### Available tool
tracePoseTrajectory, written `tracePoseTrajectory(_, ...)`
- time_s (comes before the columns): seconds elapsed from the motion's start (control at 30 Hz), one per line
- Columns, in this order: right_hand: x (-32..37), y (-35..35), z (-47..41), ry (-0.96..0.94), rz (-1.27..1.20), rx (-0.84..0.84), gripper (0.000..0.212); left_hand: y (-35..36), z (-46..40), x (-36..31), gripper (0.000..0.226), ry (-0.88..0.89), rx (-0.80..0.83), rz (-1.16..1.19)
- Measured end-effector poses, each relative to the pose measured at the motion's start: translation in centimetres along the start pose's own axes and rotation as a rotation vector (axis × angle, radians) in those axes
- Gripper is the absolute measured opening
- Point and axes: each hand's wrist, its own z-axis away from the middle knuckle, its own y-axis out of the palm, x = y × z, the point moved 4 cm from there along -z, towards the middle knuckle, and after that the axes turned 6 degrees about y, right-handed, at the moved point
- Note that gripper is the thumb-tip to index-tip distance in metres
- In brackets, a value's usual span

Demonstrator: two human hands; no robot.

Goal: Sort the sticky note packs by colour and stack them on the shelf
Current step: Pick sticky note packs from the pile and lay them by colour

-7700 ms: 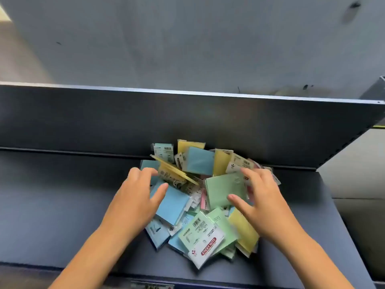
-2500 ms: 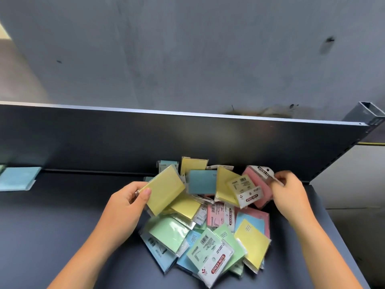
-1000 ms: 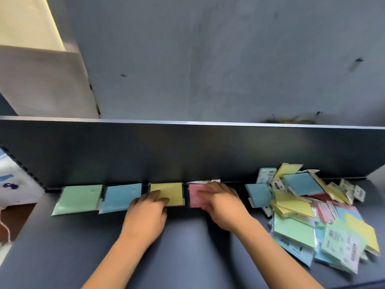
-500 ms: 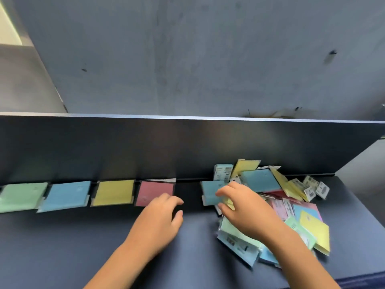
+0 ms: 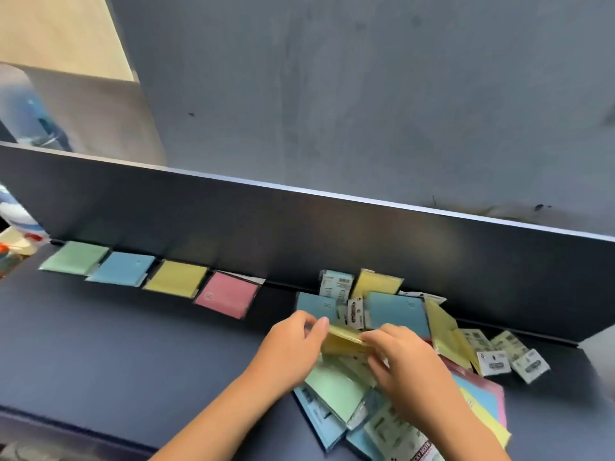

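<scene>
Nearest items: loose heap of film-wrapped square sticky note packs [image 5: 336, 390], green, blue, yellow and pink, lying on the dark blue shelf [image 5: 139, 357], right of centre.
Left hand [image 5: 289, 347]: fingers and thumb curled, pinching the left edge of a yellow wrapped pack [image 5: 342, 338] at the top of the heap.
Right hand [image 5: 404, 362]: fingertips curled onto the same pack's right edge; the palm covers other packs.
Held pack: tilted, near edge raised; long axis runs left to right, flat face towards the back panel, as far as the blur allows.
Step in hand: lifting a yellow pack out of the heap, by judgement.
Farther, left: four single sorted packs in a row against the black back panel [image 5: 299, 234], green pack [image 5: 75, 257], blue pack [image 5: 121, 268], yellow sorted pack [image 5: 176, 278], pink pack [image 5: 227, 294].
Next move: likely carry left, square it flat on the yellow sorted pack, edges aligned.
</scene>
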Motion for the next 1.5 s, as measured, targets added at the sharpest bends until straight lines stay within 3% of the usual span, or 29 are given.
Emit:
tracePoseTrajectory(0.07, 0.6, 0.2, -0.2, -0.088, -0.107, -0.064, 0.023, 0.0, 0.5, 0.4, 0.039, -0.119, -0.017, 0.193)
tracePoseTrajectory(0.2, 2.8, 0.5, -0.9, -0.269, -0.239, -0.161, 0.030, -1.0, 1.1, 1.3, 0.019, -0.259, -0.081, 0.601)
tracePoseTrajectory(0.33, 2.6, 1.5, -2.2, -0.062, -0.093, 0.048, 0.070, -4.7, 1.4, 3.0, 0.026, -0.261, -0.291, 0.544)
tracePoseTrajectory(0.4, 2.8, 2.5, -2.8, -0.019, 0.046, 0.134, 0.056, -6.6, 1.8, 4.4, 0.025, -0.279, -0.364, 0.542)
tracePoseTrajectory(0.47, 3.5, 3.0, -3.4, -0.046, 0.187, 0.143, 0.031, -8.4, 2.4, 5.9, 0.027, -0.295, -0.402, 0.534)
tracePoseTrajectory(0.53, 4.1, 3.0, -4.1, -0.064, 0.234, 0.135, 0.021, -10.4, 3.0, 7.4, 0.030, -0.299, -0.429, 0.519)
tracePoseTrajectory(0.67, 5.6, 1.0, -5.6, -0.028, 0.156, -0.007, 0.024, -14.8, 3.7, 10.6, 0.027, -0.309, -0.484, 0.491)
tracePoseTrajectory(0.8, 10.1, -0.5, -8.2, -0.051, -0.006, -0.140, 0.009, -20.9, 3.3, 14.7, 0.025, -0.320, -0.586, 0.443)
tracePoseTrajectory(1.07, 22.8, 6.2, -14.0, -0.200, -0.237, -0.155, 0.040, -25.9, -4.0, 20.3, 0.020, -0.244, -0.432, 0.329)
tracePoseTrajectory(1.17, 26.0, 9.9, -15.9, -0.203, -0.171, -0.169, 0.037, -25.6, -7.4, 23.4, 0.025, -0.167, -0.318, 0.207)
tracePoseTrajectory(1.3, 28.8, 13.0, -17.3, -0.178, -0.084, -0.216, 0.031, -27.2, -6.5, 20.9, 0.025, -0.072, -0.203, 0.037)
tracePoseTrajectory(1.37, 29.8, 14.2, -17.7, -0.163, -0.022, -0.222, 0.029, -27.8, -6.4, 20.8, 0.036, -0.034, -0.168, -0.049)
tracePoseTrajectory(1.5, 30.5, 15.4, -17.5, -0.163, -0.038, -0.256, 0.034, -28.9, -6.7, 21.1, 0.041, -0.016, -0.104, -0.117)
